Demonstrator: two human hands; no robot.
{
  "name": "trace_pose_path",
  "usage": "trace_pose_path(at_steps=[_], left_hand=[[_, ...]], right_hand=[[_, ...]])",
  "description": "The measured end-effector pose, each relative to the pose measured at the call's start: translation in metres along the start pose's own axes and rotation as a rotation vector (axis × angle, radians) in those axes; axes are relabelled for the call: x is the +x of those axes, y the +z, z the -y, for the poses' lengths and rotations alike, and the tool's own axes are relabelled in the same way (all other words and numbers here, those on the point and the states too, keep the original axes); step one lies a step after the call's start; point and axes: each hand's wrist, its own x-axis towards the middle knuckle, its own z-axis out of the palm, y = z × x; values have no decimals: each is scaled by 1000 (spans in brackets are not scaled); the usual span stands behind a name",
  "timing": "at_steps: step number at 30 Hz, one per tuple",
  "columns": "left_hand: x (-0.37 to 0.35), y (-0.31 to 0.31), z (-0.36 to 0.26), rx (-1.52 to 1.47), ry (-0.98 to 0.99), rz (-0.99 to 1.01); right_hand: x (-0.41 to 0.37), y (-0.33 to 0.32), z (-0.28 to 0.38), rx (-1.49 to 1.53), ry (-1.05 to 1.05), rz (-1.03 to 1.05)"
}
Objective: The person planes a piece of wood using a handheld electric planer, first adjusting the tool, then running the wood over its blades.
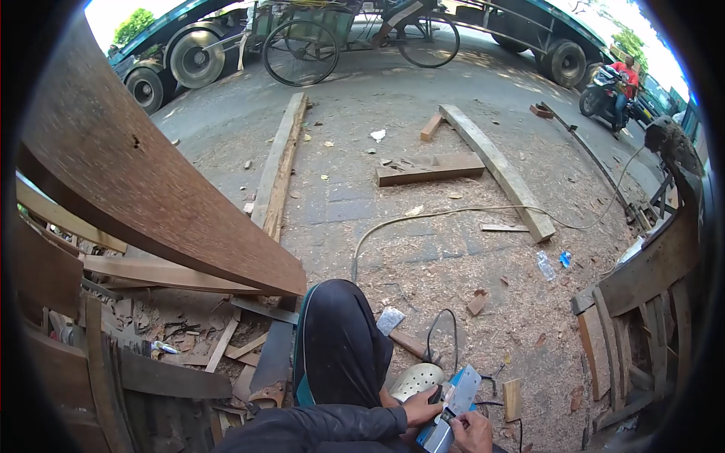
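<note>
A blue electric planer (462, 392) lies tilted near my foot, its flat metal sole facing up. My left hand (423, 408) is closed around its side by a dark knob. Over the gap in the middle of the sole, my right hand (473, 432) has its fingers bent and pinched together; anything small between them is hidden. A cream clog with holes (418, 380) is on my foot just beyond the planer. To the right of the tool lies a small wood block (512, 400), with black cord (489, 403) around it.
A large curved plank (151, 166) rises at my left, above a handsaw (273, 362) and scrap wood. Beams (495, 166) lie on shaving-covered ground, with a cable (445, 212) running across. Curved timbers (642, 279) stand right. On the road are a cycle cart (302, 45), truck and motorbike rider (623, 79).
</note>
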Motion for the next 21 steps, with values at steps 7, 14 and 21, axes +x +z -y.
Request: trace_pose_path(at_steps=[7, 14, 21], left_hand=[[7, -5, 9, -176, -132, -51], [5, -10, 5, -249, -220, -37], [10, -14, 7, -304, -229, -62]], right_hand=[[5, -8, 30, 22, 23, 101], [13, 3, 26, -97, -119, 73], [14, -3, 37, -13, -187, 40]])
